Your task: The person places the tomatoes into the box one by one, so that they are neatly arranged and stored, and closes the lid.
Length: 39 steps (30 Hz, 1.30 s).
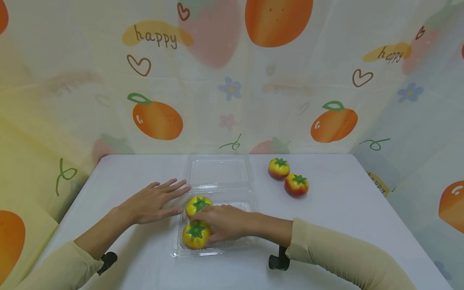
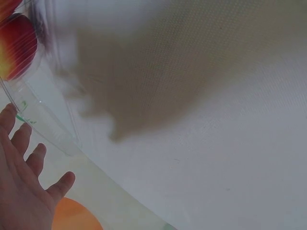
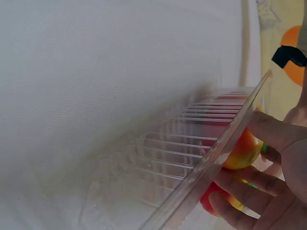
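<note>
Two yellow-and-red toy tomatoes with green leafy tops sit in the left part of a clear plastic clamshell box point(image 1: 232, 241). My right hand point(image 1: 228, 222) reaches into the box from the right and grips the nearer tomato point(image 1: 195, 237). In the right wrist view, its thumb and fingers lie around that tomato point(image 3: 243, 151) behind the box wall. The farther tomato point(image 1: 198, 204) is just beyond the fingers, partly covered by them. My left hand point(image 1: 154, 203), fingers straight and spread, is at the box's left side, fingertips right by the rim and holding nothing.
The box's lid point(image 1: 219, 171) lies open toward the back of the white table point(image 1: 326, 241). Two more toy tomatoes, one farther back point(image 1: 278, 168) and one nearer point(image 1: 296, 185), stand right of the lid. A fruit-patterned cloth point(image 1: 203, 112) hangs behind the table.
</note>
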{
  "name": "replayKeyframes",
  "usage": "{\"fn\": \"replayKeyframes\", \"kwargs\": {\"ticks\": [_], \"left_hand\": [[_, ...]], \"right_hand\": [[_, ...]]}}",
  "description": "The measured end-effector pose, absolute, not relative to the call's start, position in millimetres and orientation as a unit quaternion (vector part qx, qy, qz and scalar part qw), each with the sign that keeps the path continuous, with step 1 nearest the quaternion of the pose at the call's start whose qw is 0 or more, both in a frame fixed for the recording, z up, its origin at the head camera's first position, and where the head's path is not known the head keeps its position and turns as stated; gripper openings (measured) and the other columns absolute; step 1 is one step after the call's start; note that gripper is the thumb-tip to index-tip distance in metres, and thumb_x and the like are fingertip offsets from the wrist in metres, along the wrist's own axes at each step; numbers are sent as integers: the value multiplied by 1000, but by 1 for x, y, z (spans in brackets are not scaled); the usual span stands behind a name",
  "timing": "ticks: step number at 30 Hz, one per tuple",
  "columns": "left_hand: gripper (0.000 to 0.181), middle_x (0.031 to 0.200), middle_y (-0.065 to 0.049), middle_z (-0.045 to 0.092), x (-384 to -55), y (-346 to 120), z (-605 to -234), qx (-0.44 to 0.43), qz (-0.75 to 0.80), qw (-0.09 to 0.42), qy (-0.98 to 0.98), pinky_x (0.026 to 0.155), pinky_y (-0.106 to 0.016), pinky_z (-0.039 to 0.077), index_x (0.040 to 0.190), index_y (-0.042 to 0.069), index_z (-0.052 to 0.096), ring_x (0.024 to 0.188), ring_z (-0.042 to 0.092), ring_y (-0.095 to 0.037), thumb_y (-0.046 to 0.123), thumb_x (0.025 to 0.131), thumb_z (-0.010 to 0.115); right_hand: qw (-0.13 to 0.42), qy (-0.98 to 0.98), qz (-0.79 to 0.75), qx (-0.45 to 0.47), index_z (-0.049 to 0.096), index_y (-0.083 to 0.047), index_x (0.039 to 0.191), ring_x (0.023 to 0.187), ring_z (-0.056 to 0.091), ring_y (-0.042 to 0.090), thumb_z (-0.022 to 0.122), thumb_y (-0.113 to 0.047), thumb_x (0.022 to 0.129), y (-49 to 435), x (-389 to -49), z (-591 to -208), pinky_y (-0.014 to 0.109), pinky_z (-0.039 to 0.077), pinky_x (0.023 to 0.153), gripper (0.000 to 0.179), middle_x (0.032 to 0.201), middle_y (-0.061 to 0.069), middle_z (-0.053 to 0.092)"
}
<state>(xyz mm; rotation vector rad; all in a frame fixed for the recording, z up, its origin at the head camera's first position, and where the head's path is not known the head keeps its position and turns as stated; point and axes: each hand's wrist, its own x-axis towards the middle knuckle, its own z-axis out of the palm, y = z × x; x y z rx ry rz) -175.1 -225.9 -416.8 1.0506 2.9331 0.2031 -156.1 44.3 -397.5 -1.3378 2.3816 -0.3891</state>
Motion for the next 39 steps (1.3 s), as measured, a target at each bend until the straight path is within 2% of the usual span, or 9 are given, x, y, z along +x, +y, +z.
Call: {"fn": "replayKeyframes", "kwargs": {"ticks": [9, 13, 17, 22, 25, 32, 39], "left_hand": [[67, 158, -5, 38, -176, -227, -417, 334, 63, 12, 940, 105, -64, 36, 154, 23, 40, 144, 34, -36, 59, 98, 47], [67, 158, -6, 37, -176, -227, -417, 333, 65, 16, 941, 106, -65, 35, 154, 23, 39, 145, 33, -36, 59, 98, 47], [68, 158, -6, 37, -176, -226, -417, 330, 67, 22, 941, 106, -66, 35, 154, 22, 39, 145, 33, -37, 59, 97, 47], [69, 158, -7, 37, -176, -226, -418, 329, 69, 24, 942, 106, -66, 35, 154, 22, 39, 145, 33, -37, 60, 97, 47], [69, 159, -6, 37, -175, -226, -418, 328, 70, 26, 942, 106, -65, 35, 154, 22, 39, 145, 32, -37, 60, 97, 46], [69, 159, -6, 37, -174, -226, -417, 331, 70, 22, 941, 106, -65, 35, 155, 22, 38, 145, 32, -36, 60, 98, 47], [69, 159, -6, 37, -175, -226, -417, 330, 71, 23, 941, 106, -65, 34, 155, 23, 38, 145, 32, -37, 60, 97, 47]], "right_hand": [[192, 841, -151, -483, 50, -22, 144, 123, 54, 9, 76, -41, 87, 52, -155, -393, 33, 49, 100, 66, 140, -3, 56], [199, 837, -179, -478, 50, -22, 146, 114, 58, 6, 76, -41, 87, 62, -157, -391, 25, 51, 94, 67, 143, -5, 54], [208, 843, -198, -455, 51, -23, 144, 104, 63, 8, 78, -35, 87, 79, -162, -387, 17, 51, 84, 64, 138, -4, 57], [200, 861, -218, -414, 51, -23, 143, 107, 64, 13, 79, -33, 86, 107, -167, -379, 29, 53, 90, 64, 136, -2, 58], [176, 874, -235, -388, 52, -22, 142, 109, 63, 17, 79, -33, 86, 126, -170, -374, 35, 55, 91, 63, 136, -3, 59], [74, 915, -228, -324, 55, -17, 139, 108, 64, 19, 81, -34, 84, 171, -184, -367, 34, 57, 85, 63, 131, 0, 63], [20, 933, -231, -273, 57, -11, 137, 109, 65, 29, 83, -32, 82, 213, -197, -360, 47, 54, 89, 64, 122, 8, 68]]}}
